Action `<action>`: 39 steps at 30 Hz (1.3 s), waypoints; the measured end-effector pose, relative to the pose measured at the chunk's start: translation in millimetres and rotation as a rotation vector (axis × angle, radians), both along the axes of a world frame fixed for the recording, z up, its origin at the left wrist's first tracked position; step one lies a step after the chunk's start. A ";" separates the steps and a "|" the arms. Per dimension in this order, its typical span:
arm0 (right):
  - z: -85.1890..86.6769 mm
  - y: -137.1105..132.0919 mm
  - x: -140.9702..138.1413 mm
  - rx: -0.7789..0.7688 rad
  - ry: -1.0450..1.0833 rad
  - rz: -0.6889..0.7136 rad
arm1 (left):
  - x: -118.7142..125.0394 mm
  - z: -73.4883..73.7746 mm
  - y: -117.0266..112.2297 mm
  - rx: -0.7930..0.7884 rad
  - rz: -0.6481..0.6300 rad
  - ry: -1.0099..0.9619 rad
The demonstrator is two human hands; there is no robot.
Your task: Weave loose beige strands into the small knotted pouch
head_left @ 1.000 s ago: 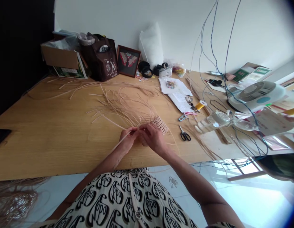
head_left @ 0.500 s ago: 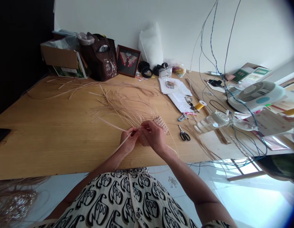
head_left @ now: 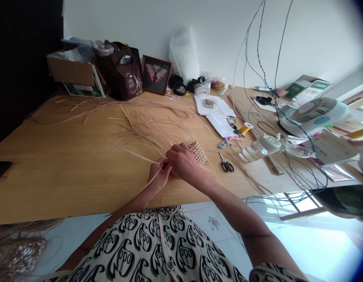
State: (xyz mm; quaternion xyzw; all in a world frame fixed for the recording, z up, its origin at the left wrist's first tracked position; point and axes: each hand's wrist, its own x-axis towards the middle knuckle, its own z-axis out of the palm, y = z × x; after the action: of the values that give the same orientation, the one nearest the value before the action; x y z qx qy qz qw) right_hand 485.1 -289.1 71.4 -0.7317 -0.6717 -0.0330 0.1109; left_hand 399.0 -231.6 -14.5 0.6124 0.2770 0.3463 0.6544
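A small woven panel [head_left: 198, 152] of pale cane lies on the wooden table [head_left: 58, 164] in front of me, with several loose cane strips [head_left: 146, 131] fanning away from it to the far left. My left hand [head_left: 158, 176] pinches a long strip that runs down past my wrist. My right hand [head_left: 183, 162] rests on the near end of the panel, fingers curled round its edge beside my left fingertips.
Black scissors [head_left: 226, 164] lie just right of the panel, a yellow spool [head_left: 245, 128] and papers [head_left: 216, 111] beyond. A clear bottle [head_left: 259, 148] and a white fan [head_left: 313, 115] are at right, under hanging wires. A cardboard box [head_left: 74, 74], brown bag [head_left: 123, 74] and framed picture [head_left: 155, 74] stand along the wall.
My right hand has slid up and left over the panel's near end. My left hand has dropped slightly toward me with the strip. The view has shifted a little.
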 end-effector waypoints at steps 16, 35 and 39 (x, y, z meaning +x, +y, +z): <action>49.4 71.0 29.4 0.021 1.284 -0.039 | -1.8 3.8 6.1 -0.141 -0.048 0.034; -15.4 -17.3 0.8 -0.038 0.032 -0.055 | -3.9 4.5 26.4 -0.603 -0.125 -0.132; -14.7 -16.5 1.5 -0.065 -0.083 -0.073 | -5.1 6.3 27.0 -0.588 -0.177 -0.137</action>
State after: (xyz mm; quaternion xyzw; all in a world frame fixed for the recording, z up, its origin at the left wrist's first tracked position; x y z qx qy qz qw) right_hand 486.6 -305.5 56.8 -0.7568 -0.6495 -0.0455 0.0578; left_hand 393.9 -204.6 -8.2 0.3937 0.2662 0.2336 0.8483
